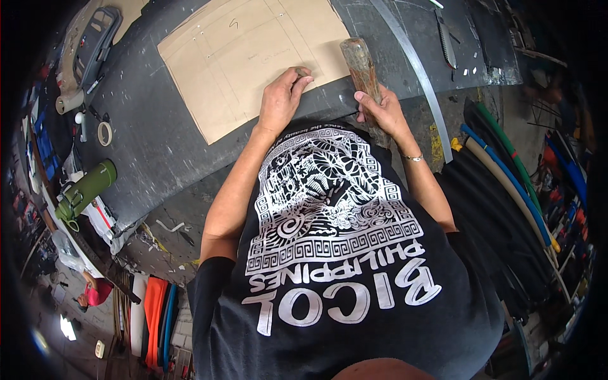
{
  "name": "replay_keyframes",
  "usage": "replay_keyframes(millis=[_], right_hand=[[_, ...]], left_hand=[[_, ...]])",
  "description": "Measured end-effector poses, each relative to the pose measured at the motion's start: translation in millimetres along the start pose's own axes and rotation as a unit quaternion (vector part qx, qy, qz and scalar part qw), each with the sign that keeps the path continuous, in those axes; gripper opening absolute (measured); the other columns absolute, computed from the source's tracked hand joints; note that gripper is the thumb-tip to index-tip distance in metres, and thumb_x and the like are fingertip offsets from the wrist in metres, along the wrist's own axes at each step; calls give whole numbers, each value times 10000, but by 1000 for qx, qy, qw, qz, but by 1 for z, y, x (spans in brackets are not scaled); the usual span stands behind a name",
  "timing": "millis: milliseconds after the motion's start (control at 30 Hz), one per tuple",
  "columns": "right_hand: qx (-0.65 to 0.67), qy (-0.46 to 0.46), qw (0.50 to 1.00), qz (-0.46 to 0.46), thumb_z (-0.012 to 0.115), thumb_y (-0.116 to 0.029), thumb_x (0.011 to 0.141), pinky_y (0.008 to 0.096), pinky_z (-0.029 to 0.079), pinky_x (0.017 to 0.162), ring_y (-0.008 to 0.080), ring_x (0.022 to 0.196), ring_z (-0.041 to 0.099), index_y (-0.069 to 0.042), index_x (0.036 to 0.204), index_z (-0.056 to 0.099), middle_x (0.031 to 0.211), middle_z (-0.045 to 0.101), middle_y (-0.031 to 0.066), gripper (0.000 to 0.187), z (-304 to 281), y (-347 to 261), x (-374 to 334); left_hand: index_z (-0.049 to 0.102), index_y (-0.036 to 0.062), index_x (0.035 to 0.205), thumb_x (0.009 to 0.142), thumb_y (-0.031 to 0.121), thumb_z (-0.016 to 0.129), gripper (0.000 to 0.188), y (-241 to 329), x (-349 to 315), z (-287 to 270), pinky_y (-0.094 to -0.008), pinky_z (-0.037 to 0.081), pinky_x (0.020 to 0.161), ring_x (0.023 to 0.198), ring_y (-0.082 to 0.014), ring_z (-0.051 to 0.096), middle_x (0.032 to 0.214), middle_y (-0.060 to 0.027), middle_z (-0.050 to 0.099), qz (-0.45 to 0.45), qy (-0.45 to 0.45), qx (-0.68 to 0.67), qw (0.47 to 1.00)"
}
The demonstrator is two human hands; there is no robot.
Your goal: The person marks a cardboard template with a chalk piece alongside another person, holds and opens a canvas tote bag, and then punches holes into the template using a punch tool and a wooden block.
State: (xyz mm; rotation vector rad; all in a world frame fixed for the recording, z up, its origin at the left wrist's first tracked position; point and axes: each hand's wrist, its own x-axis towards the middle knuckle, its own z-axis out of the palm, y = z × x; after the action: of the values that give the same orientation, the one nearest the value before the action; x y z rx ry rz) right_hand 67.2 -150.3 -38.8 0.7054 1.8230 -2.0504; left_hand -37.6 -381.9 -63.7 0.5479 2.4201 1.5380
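Observation:
My left hand (283, 98) is closed in a pinch over the near right part of a large brown paper sheet (240, 57). A small dark bit shows at its fingertips, too hidden to name. Pencil lines and a few small holes mark the sheet. Just right of the paper, near the table's front edge, my right hand (383, 114) grips a worn, thick wooden club (361, 63). The club's broad end points away from me, tilted slightly left.
A dark table (152, 139) bears a long metal ruler (418, 69), a utility knife (447, 44), a tape roll (104, 133) and a green bottle (88, 187). Rolled materials (506, 177) stand at the right. Colourful rolls (155, 316) and another person (96, 291) are at lower left.

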Motion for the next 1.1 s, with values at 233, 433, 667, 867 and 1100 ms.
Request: replay_keyframes(millis=[233, 433, 667, 867, 1100], right_hand=[[-20, 19, 999, 18, 761, -293, 941, 270, 529, 546, 108, 565, 614, -13, 1257, 618, 731, 593, 5, 445, -10, 1, -1], [15, -22, 1000, 2, 758, -337, 939, 261, 516, 538, 119, 576, 643, -11, 1153, 621, 735, 607, 15, 412, -5, 5, 3], [4, -21, 1000, 22, 716, -304, 973, 252, 511, 553, 138, 611, 671, -10, 1131, 593, 753, 632, 40, 356, -1, 10, 8], [4, -84, 996, -11, 749, -386, 937, 261, 527, 579, 123, 620, 675, -7, 1120, 629, 763, 629, 28, 438, 0, 13, 9], [-27, -77, 997, -7, 746, -382, 939, 261, 533, 585, 126, 623, 680, 2, 1142, 621, 752, 633, 29, 451, -1, 17, 17]], left_hand=[[666, 53, 1058, 981, 208, 678, 174, 2, -2, 6, -368, 542, 694, 731, -287, 683, 954, -123, 734, -6, 0, 9, 1000], [665, 57, 1059, 981, 206, 680, 168, -2, -3, 0, -358, 538, 683, 711, -283, 681, 920, -124, 732, -27, 5, 17, 999], [674, 58, 1040, 972, 207, 699, 166, 3, -6, -7, -339, 542, 685, 725, -253, 693, 930, -101, 746, -54, 24, 91, 994], [689, 61, 1022, 969, 212, 704, 161, 9, -10, -11, -337, 537, 672, 686, -264, 656, 920, -106, 738, -33, 24, 104, 994], [684, 54, 1007, 968, 245, 691, 195, 10, -10, -11, -403, 539, 674, 730, -351, 656, 879, -157, 690, -22, 18, 207, 978]])
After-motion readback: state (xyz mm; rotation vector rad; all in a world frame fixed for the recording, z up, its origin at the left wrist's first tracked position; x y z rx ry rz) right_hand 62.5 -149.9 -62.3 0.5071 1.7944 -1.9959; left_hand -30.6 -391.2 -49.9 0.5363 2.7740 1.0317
